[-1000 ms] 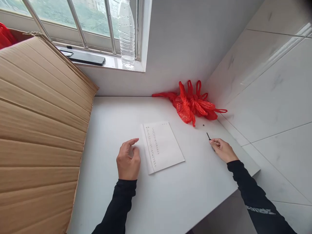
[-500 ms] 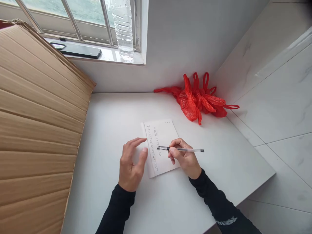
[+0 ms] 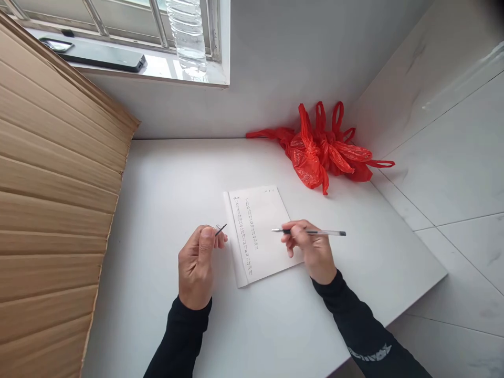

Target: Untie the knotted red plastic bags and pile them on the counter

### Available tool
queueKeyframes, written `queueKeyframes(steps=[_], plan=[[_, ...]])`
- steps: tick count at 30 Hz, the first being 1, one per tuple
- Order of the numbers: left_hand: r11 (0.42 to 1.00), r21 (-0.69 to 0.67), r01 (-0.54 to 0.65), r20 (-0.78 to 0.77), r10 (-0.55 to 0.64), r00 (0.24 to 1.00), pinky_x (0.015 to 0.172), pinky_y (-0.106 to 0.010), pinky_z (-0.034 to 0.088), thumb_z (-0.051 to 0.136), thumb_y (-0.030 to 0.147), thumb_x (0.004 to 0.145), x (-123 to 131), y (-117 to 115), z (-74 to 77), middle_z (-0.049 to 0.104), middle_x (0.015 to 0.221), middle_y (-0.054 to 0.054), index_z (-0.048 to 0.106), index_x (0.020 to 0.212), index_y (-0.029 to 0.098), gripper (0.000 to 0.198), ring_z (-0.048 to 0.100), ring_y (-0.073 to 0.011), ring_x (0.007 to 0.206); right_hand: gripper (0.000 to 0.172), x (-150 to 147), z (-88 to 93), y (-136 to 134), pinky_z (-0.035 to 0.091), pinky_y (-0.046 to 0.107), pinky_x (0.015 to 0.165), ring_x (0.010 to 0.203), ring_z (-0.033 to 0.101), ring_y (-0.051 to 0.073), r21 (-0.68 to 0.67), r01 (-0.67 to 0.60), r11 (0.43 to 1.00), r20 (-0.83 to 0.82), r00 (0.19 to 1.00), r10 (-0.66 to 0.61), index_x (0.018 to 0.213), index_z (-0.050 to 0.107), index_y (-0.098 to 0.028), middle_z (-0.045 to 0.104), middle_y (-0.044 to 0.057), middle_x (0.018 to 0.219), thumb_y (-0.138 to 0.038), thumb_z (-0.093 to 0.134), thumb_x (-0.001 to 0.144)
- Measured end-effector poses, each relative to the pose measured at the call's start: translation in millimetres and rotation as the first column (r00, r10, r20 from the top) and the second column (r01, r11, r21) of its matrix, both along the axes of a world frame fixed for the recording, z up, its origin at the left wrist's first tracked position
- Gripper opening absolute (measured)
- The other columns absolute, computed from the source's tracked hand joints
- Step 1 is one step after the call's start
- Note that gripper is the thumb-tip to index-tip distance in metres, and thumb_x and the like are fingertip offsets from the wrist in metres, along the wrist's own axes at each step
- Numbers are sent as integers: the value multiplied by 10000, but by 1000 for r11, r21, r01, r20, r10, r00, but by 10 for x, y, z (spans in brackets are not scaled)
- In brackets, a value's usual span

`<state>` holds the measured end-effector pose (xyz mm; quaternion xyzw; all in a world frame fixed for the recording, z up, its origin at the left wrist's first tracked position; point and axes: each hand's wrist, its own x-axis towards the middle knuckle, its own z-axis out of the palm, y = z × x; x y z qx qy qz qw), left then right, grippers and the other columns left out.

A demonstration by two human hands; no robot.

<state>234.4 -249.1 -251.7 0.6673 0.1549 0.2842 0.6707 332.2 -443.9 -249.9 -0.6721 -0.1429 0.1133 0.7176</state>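
My right hand (image 3: 313, 249) grips a clear-barrelled gel pen (image 3: 326, 232) with a black grip. Its bare tip points left, over the right part of an open notebook (image 3: 271, 215). Two columns of small handwritten numbers run down the notebook's page. To the left of the page, my left hand (image 3: 197, 265) is closed, thumb against fingers, on a small pen cap (image 3: 221, 229) whose dark clip sticks out. The rest of the cap is mostly hidden by the fingers.
Knotted red plastic bags (image 3: 326, 152) lie by the wall at the table's (image 3: 165, 178) back right. A large cardboard sheet (image 3: 59, 210) stands along the left. On the window sill are a water bottle (image 3: 188, 37) and a dark flat device (image 3: 102, 56).
The cap has come off the pen and is now in my left hand, which has closed and moved left. The pen, its tip now bare, has shifted right. The camera view has moved slightly.
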Motion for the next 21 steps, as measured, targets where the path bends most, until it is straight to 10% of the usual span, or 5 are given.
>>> queueKeyframes(steps=[9, 21], plan=[[997, -71, 28, -123, -37, 992, 797, -372, 513, 479, 412, 955, 49, -14, -48, 507, 672, 4, 481, 648, 210, 367, 569, -172, 715, 115, -302, -46, 158, 481, 247, 534, 582, 588, 128, -299, -129, 945, 169, 968, 186, 861, 696, -208, 658, 0, 720, -161, 602, 815], [1000, -27, 10, -144, -14, 989, 775, -368, 526, 496, 433, 943, 53, -39, -58, 542, 668, 12, 507, 642, 209, 375, 577, -161, 698, 109, -267, -113, 178, 449, 247, 506, 529, 543, 118, -329, -113, 938, 180, 967, 180, 814, 666, -193, 599, -21, 641, -134, 574, 813]])
